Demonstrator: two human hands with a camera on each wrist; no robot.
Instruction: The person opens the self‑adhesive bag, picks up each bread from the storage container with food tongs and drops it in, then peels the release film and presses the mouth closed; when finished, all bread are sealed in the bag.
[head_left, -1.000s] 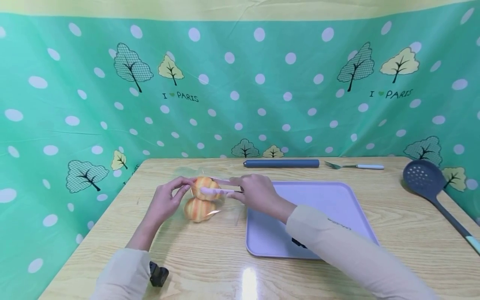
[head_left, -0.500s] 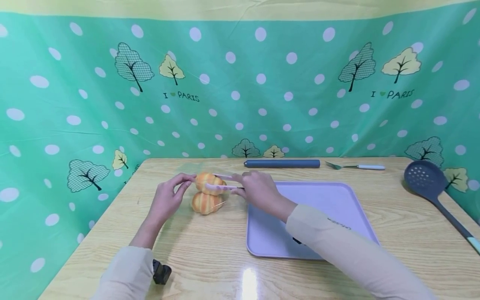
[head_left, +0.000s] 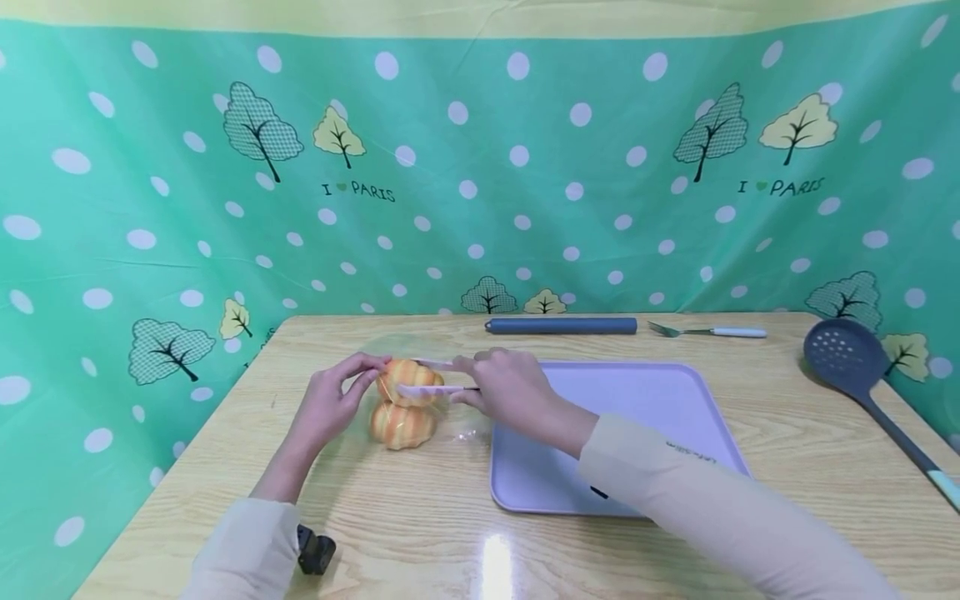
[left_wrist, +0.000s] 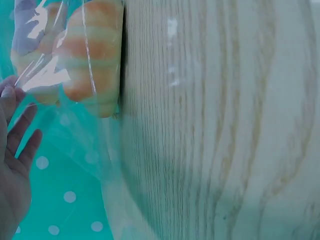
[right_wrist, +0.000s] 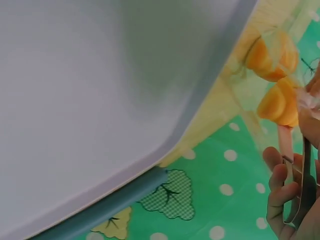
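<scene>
Two striped orange-and-cream bread rolls lie one above the other at a clear plastic bag (head_left: 461,421); the upper roll (head_left: 405,382) partly covers the lower roll (head_left: 402,426). My left hand (head_left: 330,400) pinches the bag's edge between thumb and fingertips, at the upper roll's left side. My right hand (head_left: 513,392) grips a pair of tongs (head_left: 435,390) with pale pink tips, which reach to the upper roll from the right. In the right wrist view, fingers curl round the metal arms of the tongs. Glare on the plastic hides where the bag's mouth lies.
A lilac tray (head_left: 525,492) lies under my right forearm. Behind it are a dark blue rolled cylinder (head_left: 561,326) and a fork with a white handle (head_left: 738,332). A dark slotted skimmer (head_left: 847,358) rests at the table's right edge. A polka-dot cloth (head_left: 480,167) hangs behind.
The rolls, bag and tongs shifted slightly up and right, then came back down and left. Both hands kept their hold throughout.
</scene>
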